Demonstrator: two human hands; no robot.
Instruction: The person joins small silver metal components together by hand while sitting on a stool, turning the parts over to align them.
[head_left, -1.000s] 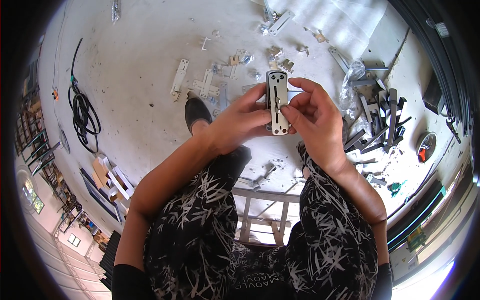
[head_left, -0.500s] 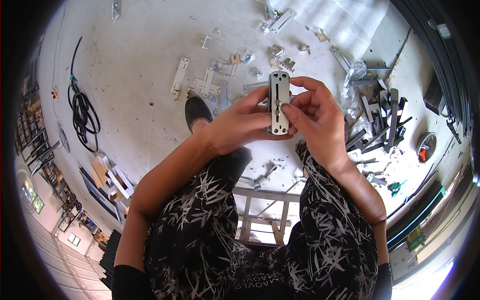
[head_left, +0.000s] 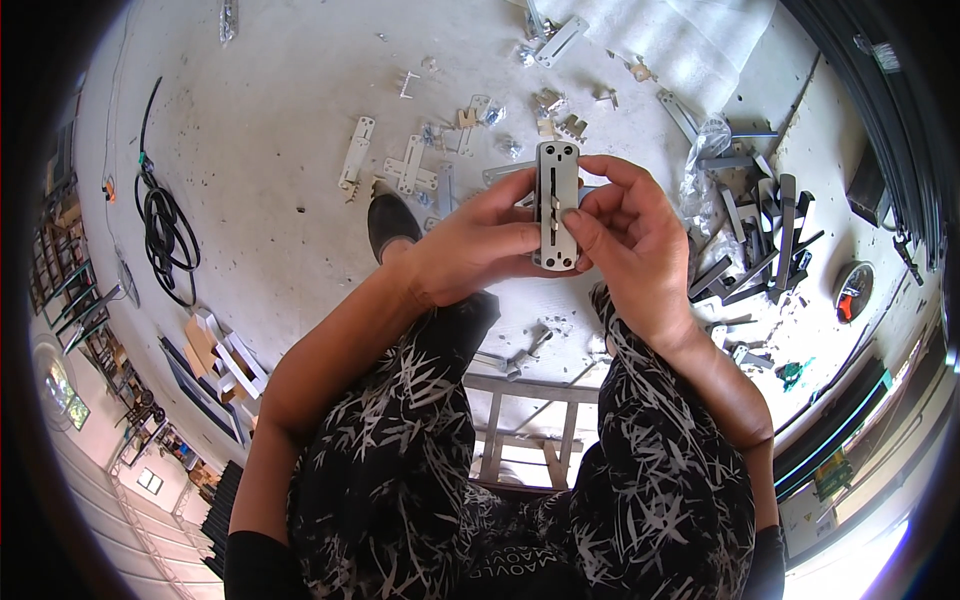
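Observation:
Between my hands, above the floor and my knees, I hold a narrow silver metal slotted plate (head_left: 568, 178) with rounded ends. It stands lengthwise, with small holes at both ends, a long dark slot down its face and small tabs at the slot's middle. My left hand (head_left: 468, 247) is closed on its left edge, the thumb lying across toward the slot. My right hand (head_left: 632, 235) grips the right side, its thumb on the face near the tabs and its fingers curled behind. The back of the plate is hidden.
Several flat metal brackets (head_left: 410, 166) and small fittings lie ahead on the floor. Dark metal bars (head_left: 785, 225) are heaped to the right, beside clear plastic wrap (head_left: 708, 150). A coiled black cable (head_left: 165, 232) and cardboard pieces (head_left: 205, 345) lie left. Wooden slats (head_left: 495, 435) show between my legs.
The slotted plate has turned very slightly, and its face looks a little squarer to me. Both hands keep nearly the same grip and place.

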